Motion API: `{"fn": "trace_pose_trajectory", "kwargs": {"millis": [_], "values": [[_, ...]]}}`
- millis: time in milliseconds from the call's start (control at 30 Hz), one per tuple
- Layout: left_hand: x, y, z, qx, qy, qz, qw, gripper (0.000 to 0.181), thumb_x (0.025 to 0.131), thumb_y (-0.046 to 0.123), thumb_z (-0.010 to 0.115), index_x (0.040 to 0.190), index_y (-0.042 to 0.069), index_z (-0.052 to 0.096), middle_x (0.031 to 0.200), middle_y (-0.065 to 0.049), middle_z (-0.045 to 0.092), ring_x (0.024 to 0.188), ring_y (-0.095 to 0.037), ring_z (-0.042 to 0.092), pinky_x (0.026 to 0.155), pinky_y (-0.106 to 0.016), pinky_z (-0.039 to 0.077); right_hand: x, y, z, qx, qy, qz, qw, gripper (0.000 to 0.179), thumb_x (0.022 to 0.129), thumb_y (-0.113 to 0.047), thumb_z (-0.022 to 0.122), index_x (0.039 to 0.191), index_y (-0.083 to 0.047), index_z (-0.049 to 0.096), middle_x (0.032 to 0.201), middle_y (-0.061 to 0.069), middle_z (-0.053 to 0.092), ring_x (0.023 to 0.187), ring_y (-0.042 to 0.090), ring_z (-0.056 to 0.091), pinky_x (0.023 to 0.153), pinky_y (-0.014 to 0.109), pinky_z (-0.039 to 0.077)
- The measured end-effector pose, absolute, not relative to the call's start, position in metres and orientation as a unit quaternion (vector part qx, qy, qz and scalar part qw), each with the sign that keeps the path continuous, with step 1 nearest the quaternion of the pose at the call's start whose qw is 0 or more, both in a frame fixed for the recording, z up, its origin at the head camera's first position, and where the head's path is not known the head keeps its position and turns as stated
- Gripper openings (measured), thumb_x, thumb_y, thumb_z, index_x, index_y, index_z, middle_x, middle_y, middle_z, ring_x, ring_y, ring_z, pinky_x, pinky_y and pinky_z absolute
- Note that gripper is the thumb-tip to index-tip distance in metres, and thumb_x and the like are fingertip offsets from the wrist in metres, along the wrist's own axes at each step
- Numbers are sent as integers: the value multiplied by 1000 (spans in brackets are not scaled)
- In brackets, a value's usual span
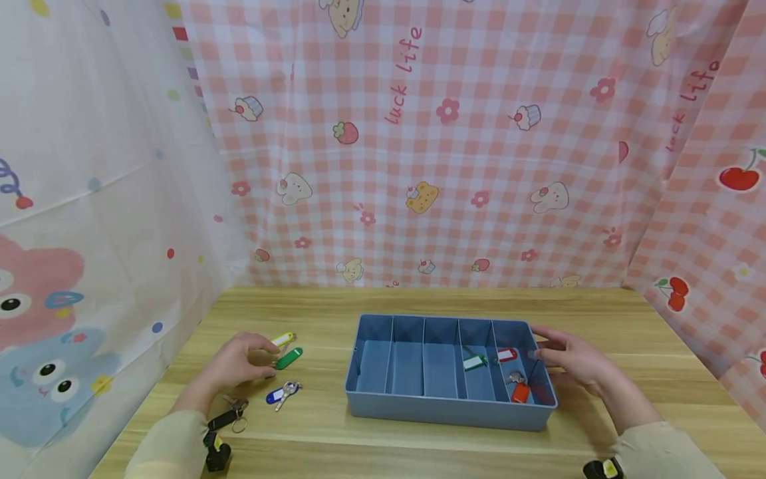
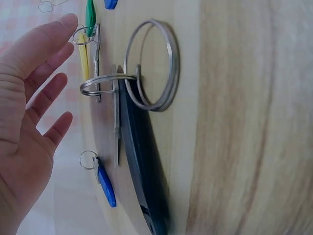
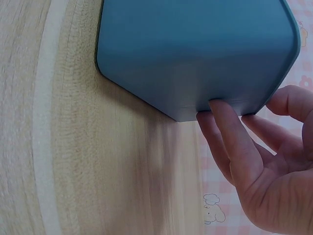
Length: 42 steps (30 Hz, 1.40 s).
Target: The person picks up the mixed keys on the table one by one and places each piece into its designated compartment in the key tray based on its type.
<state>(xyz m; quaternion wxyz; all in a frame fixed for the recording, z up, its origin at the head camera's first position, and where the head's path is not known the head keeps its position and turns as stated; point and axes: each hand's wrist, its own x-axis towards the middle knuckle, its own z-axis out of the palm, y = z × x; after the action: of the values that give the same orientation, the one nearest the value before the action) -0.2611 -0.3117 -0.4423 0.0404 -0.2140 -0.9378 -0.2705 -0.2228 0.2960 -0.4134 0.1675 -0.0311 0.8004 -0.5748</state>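
My left hand [image 1: 242, 362] reaches over the table on the left, fingers loosely bent and thumb apart. Its fingertips are right at a green key tag [image 1: 290, 358] and a yellow key tag [image 1: 283, 339]; the green one's ring [image 2: 82, 35] shows beside the thumb. Nearer me lie a blue key tag [image 1: 275, 396] with a key and a black key tag [image 1: 224, 418] with rings. My right hand [image 1: 577, 359] holds the right end of a blue-grey divided box [image 1: 449, 407], thumb at the rim, fingers against the outer end wall [image 3: 195, 73].
A green-edged tag [image 1: 475, 362] lies in the box's fourth compartment from the left. Its rightmost compartment holds a red-edged tag [image 1: 507, 355] and an orange-red tag [image 1: 520, 393] with keys. Patterned cloth [image 1: 419, 153] hangs behind the wooden table [image 1: 311, 446].
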Motion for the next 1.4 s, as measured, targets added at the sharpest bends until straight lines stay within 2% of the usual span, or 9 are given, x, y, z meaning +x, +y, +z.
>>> {"fn": "trace_pose_trajectory", "kwargs": {"millis": [500, 800, 1100, 1300, 1400], "values": [[-268, -313, -452, -212, -944, -246, 59, 19, 73, 13, 88, 86, 18, 75, 90, 9, 68, 96, -25, 57, 91, -53, 43, -222, 296, -412, -32, 800, -574, 170, 67, 101, -9, 53, 153, 8, 15, 142, 43, 32, 115, 40, 56, 88, 53, 52], [-270, -314, -454, -217, -944, -247, 38, 18, 75, 10, 86, 80, 21, 74, 85, 14, 65, 93, -21, 56, 89, -51, 44, -223, 297, -412, -45, 800, -575, 168, 65, 101, -8, 50, 152, 10, 13, 141, 43, 33, 116, 44, 55, 88, 53, 52], [-272, -312, -453, -237, -929, -285, 9, 15, 81, 3, 79, 76, 14, 72, 80, 7, 66, 78, -12, 60, 74, -36, 52, -222, 296, -411, -42, 803, -571, 166, 65, 101, -8, 51, 152, 10, 16, 139, 43, 36, 115, 42, 56, 88, 53, 52], [-271, -309, -447, -225, -932, -280, 42, 18, 83, 7, 79, 75, 21, 70, 82, 13, 63, 90, -18, 57, 87, -50, 45, -223, 296, -412, -37, 805, -569, 165, 66, 99, -8, 52, 152, 9, 17, 140, 42, 36, 116, 42, 56, 89, 54, 51], [-271, -307, -444, -223, -931, -285, 58, 18, 83, 6, 79, 76, 21, 71, 83, 13, 64, 92, -21, 58, 90, -52, 44, -223, 296, -412, -35, 806, -568, 164, 66, 99, -8, 52, 152, 9, 18, 140, 42, 36, 117, 43, 55, 89, 54, 51]]}}
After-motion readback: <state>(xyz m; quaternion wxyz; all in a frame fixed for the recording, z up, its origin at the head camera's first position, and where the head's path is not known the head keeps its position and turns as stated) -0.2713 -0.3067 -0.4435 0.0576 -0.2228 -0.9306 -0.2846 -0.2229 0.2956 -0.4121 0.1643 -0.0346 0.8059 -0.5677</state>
